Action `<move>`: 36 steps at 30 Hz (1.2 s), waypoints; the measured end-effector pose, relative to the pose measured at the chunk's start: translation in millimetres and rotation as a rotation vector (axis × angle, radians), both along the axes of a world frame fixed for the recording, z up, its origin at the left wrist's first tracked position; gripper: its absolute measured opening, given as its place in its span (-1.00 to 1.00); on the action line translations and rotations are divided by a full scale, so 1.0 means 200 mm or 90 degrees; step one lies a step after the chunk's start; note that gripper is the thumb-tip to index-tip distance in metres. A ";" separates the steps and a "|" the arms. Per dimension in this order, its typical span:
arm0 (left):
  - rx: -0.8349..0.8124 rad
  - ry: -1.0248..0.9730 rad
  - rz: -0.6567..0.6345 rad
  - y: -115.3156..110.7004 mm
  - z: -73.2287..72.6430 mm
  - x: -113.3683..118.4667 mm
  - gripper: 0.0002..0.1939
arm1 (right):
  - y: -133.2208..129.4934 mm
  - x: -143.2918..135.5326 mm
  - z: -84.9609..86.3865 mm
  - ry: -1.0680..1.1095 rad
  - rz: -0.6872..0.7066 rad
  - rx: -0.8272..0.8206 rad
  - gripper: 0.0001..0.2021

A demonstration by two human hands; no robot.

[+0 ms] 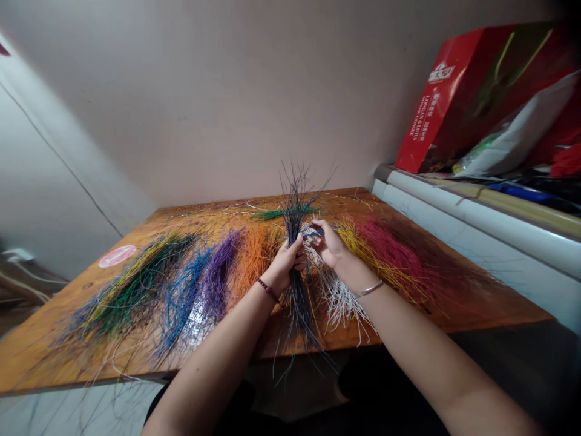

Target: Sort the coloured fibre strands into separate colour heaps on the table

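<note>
My left hand (pixel 288 261) is wrapped round the middle of a bundle of thin dark strands (pixel 297 215) that look like plastic-coated wire. The bundle stands nearly upright, its ends fanning out above the fist and hanging past the table's front edge below. Just to the right, my right hand (pixel 330 243) pinches a short blue strand (pixel 313 233) between thumb and fingers, close beside the bundle. Behind and below that hand lies a pile of white strands (pixel 342 300). Orange strands (pixel 255 257) lie to the left of my left hand.
On the wooden table (pixel 72 327) lie purple (pixel 220 266), blue (pixel 184 297), green (pixel 136 284), yellow (pixel 376 260) and pink strands (pixel 390 248). A pink oval sticker (pixel 117 256) is at the left. A red box (pixel 447 103) stands on a white surface at right; a wall rises behind.
</note>
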State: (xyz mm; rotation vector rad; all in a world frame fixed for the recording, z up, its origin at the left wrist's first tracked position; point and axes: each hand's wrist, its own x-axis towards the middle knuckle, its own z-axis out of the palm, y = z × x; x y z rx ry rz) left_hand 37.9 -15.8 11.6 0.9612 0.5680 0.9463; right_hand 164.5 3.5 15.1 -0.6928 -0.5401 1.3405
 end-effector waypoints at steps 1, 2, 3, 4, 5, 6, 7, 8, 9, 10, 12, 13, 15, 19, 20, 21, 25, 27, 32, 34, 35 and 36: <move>0.001 -0.001 -0.001 0.00 0.00 0.00 -0.51 | 0.00 0.00 0.00 0.008 0.009 0.008 -0.87; 0.002 -0.002 -0.002 0.00 0.00 0.00 -0.51 | 0.01 0.01 0.00 0.015 0.019 0.018 -0.88; 0.001 -0.003 -0.003 0.00 0.01 0.00 -0.51 | 0.01 0.01 0.00 0.021 0.026 0.027 -0.88; 0.000 -0.004 -0.003 0.00 0.01 0.00 -0.51 | 0.01 0.01 0.00 0.026 0.029 0.035 -0.88; -0.002 -0.004 -0.002 0.00 0.01 0.00 -0.51 | 0.01 0.01 -0.01 0.030 0.030 0.039 -0.88; -0.003 -0.004 -0.001 0.00 0.01 0.00 -0.51 | 0.01 0.01 -0.01 0.031 0.034 0.041 -0.86; -0.005 -0.004 0.000 0.00 0.01 0.00 -0.51 | 0.00 0.01 0.00 0.031 0.042 0.042 -0.84; -0.005 -0.004 0.000 0.00 0.01 0.00 -0.50 | 0.00 0.01 0.00 0.027 0.054 0.041 -0.81; -0.005 -0.004 0.000 0.00 0.01 0.00 -0.50 | -0.01 0.01 0.00 0.020 0.066 0.039 -0.78; -0.004 -0.005 0.000 0.00 0.00 0.00 -0.50 | -0.01 0.01 0.00 0.008 0.080 0.036 -0.76; -0.002 -0.005 0.001 0.01 0.00 0.00 -0.50 | -0.01 0.01 0.00 -0.022 0.095 0.032 -0.72; -0.002 -0.005 0.001 0.01 -0.01 0.00 -0.50 | -0.02 0.01 0.00 -0.035 0.098 0.029 -0.71; -0.001 -0.005 -0.001 0.01 -0.01 0.00 -0.51 | -0.01 0.01 -0.01 -0.053 0.100 0.020 -0.69; 0.007 0.003 -0.003 0.01 -0.01 0.00 -0.52 | -0.01 0.01 -0.01 -0.071 0.094 -0.008 -0.68; 0.009 0.008 -0.002 0.00 -0.01 0.00 -0.51 | 0.00 0.01 -0.01 -0.076 0.095 -0.014 -0.68; 0.009 0.012 0.000 0.00 -0.01 0.00 -0.51 | 0.00 0.01 -0.01 -0.080 0.095 -0.020 -0.68; 0.013 0.024 0.003 0.00 -0.01 0.00 -0.50 | 0.00 0.02 -0.01 -0.082 0.102 -0.039 -0.70; 0.011 0.026 0.000 0.00 -0.01 0.00 -0.50 | 0.00 0.02 -0.01 -0.082 0.114 -0.043 -0.72; 0.011 0.023 0.000 0.00 -0.01 0.00 -0.50 | 0.00 0.03 0.00 -0.077 0.151 -0.003 -0.74; 0.005 0.015 0.000 0.00 -0.01 0.00 -0.50 | 0.00 0.03 0.00 -0.055 0.163 0.012 -0.75; 0.002 0.011 -0.001 0.00 -0.01 0.00 -0.50 | -0.01 0.03 0.00 -0.043 0.170 0.014 -0.76; -0.001 0.007 -0.002 0.01 -0.01 0.00 -0.50 | -0.01 0.04 0.01 -0.033 0.176 0.013 -0.77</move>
